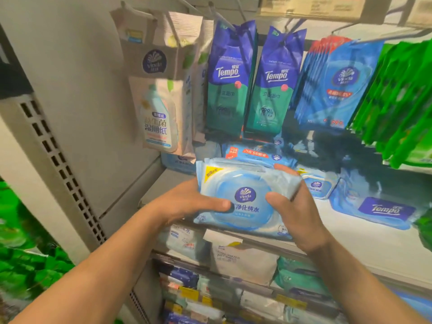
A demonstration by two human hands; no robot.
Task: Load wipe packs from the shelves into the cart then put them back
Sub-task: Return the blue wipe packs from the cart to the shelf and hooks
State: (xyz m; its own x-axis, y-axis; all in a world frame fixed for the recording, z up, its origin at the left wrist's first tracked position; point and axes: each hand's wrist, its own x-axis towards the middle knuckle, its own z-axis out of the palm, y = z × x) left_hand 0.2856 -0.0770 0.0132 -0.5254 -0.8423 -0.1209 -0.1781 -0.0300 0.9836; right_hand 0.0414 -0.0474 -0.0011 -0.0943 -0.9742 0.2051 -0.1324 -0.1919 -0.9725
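My left hand [187,202] and right hand [294,206] grip the blue Vinda wipe pack [245,199] between them, thumbs curled onto its face, fingers behind. The pack hangs at the front edge of the white shelf [350,239], left of the flat Tempo pack [383,210].

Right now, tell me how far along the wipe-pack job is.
Done: cannot tell; no cart is in view. In hand: left hand and right hand grip a stack of Vinda packs at the shelf edge. Left: Tempo pack and others remain shelved.
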